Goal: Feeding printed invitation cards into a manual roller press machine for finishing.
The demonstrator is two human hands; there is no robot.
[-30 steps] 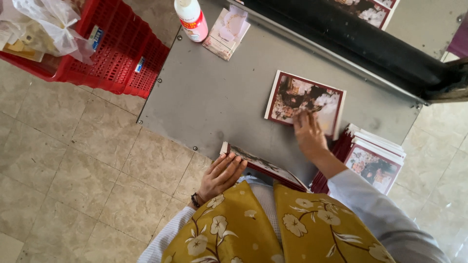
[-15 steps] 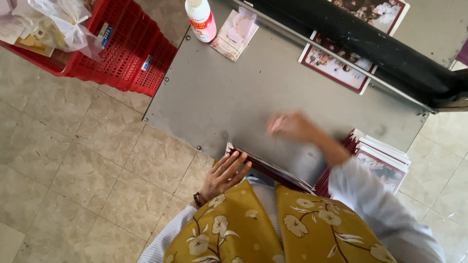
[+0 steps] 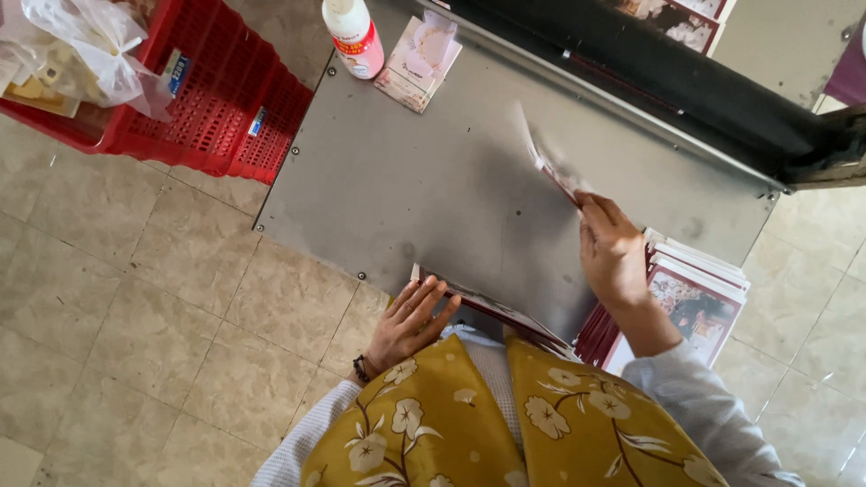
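Right, the right hand (image 3: 613, 257) fingers are pinching a blurred printed card (image 3: 550, 162) above the grey metal table (image 3: 424, 180); the left hand (image 3: 406, 320), fingers spread, is steadying a lap stack (image 3: 492, 311) at the table edge.

Grey metal table (image 3: 433, 189), right hand (image 3: 613, 257) pinched a blurred printed card (image 3: 548, 162) raised above it, left hand (image 3: 408, 323) lay flat on card stack (image 3: 492, 308) at near edge, further card pile (image 3: 699, 293) beside right wrist, red crate (image 3: 225, 99), white bottle (image 3: 354, 38) stood upright at far corner.
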